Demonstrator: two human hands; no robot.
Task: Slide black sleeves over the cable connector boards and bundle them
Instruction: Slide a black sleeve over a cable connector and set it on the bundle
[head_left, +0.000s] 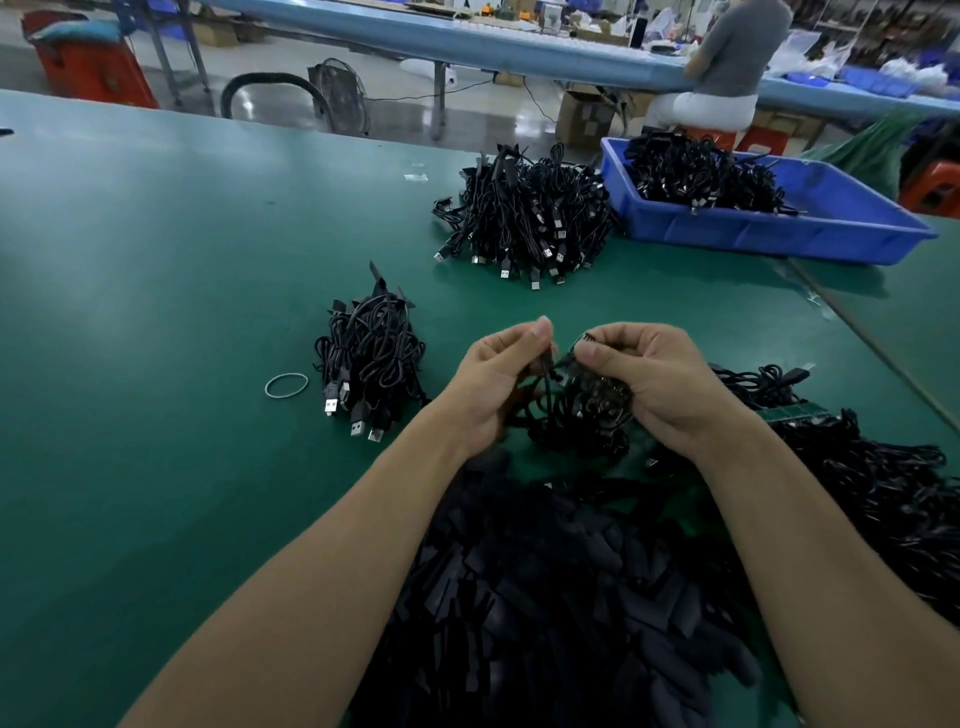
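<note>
My left hand (496, 379) pinches a thin black piece (544, 366) between thumb and forefinger; whether it is a sleeve or a cable I cannot tell. My right hand (657, 382) grips the connector board (584, 344), its coiled cable (576, 415) hanging below, over the green table (156, 260). A heap of black sleeves (545, 597) lies under my forearms. To my left sits a cable bundle (369, 348), with a rubber band (286, 385) just beside it.

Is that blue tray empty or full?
Partly full: the blue tray holds a heap of black cables; its right end is bare.
</note>
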